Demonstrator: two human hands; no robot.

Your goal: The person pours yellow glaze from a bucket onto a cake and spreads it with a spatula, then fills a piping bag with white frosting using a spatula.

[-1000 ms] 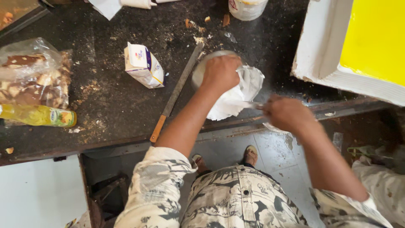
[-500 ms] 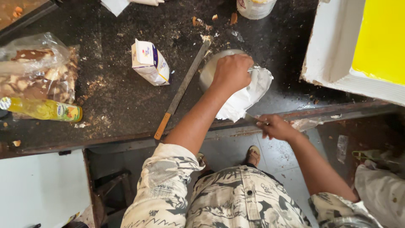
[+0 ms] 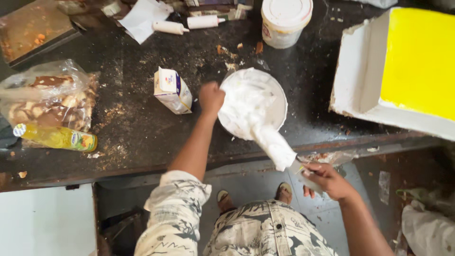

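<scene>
While the left hand (image 3: 211, 97) pinches the rim of the white bowl (image 3: 279, 102) on the worktop (image 3: 128, 132), the right hand (image 3: 327, 182) grips the cream-laden spatula (image 3: 272, 142) past the edge — a blob could drop to the floor, or the bowl tip

We see a round white bowl (image 3: 279, 102) of white cream sitting upright on the dark counter, its rim at nine o'clock pinched by our left hand (image 3: 211, 97). From its five o'clock edge a cream-coated white piping bag (image 3: 275, 144) slants down off the counter, its tip gripped by our right hand (image 3: 327, 180).
</scene>
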